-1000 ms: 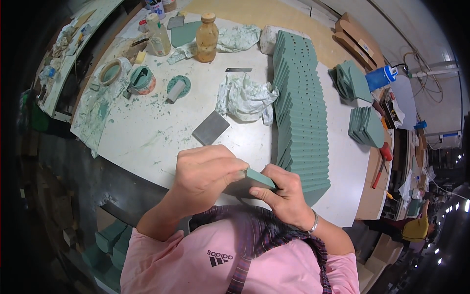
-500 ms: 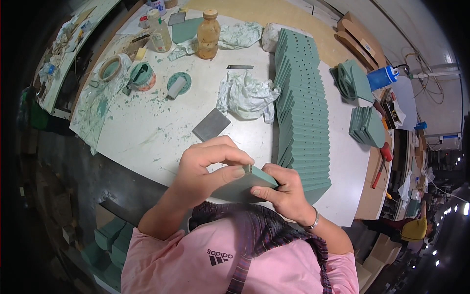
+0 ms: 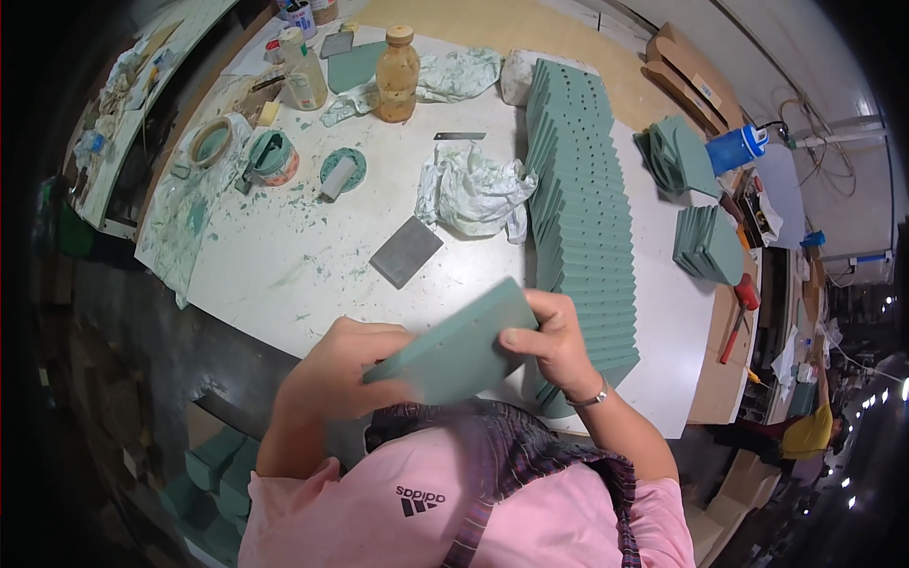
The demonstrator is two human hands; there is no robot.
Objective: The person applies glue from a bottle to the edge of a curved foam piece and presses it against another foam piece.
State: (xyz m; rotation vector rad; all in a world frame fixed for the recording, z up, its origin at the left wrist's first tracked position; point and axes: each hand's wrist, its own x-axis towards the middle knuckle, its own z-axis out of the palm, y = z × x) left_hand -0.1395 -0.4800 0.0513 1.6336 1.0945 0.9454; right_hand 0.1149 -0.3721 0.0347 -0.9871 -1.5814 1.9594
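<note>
A flat green panel [image 3: 464, 346] with a few small holes in its face is held tilted above the table's front edge. My right hand [image 3: 557, 343] grips its right end, thumb on the near face and fingers behind. At the left end is my left hand [image 3: 346, 369], slightly blurred, with its thumb and fingers on either side of the panel. Beyond the panel a dark grey rectangular sanding pad [image 3: 406, 253] lies on the white table. Just to the right of my right hand runs a long row of leaning green panels [image 3: 582, 218] with holes.
A crumpled white cloth [image 3: 473, 189] and a thin metal blade [image 3: 459, 136] lie behind the pad. Farther left are a tub of green paste [image 3: 275, 159], a round lid with a block [image 3: 341, 175] and a bottle [image 3: 397, 76]. Smaller green stacks [image 3: 708, 244] and a red-headed hammer [image 3: 746, 298] are at right.
The panel has turned from nearly edge-on to show its broad face, and its right end has risen. My left hand has moved down and left, from the edge to the left end.
</note>
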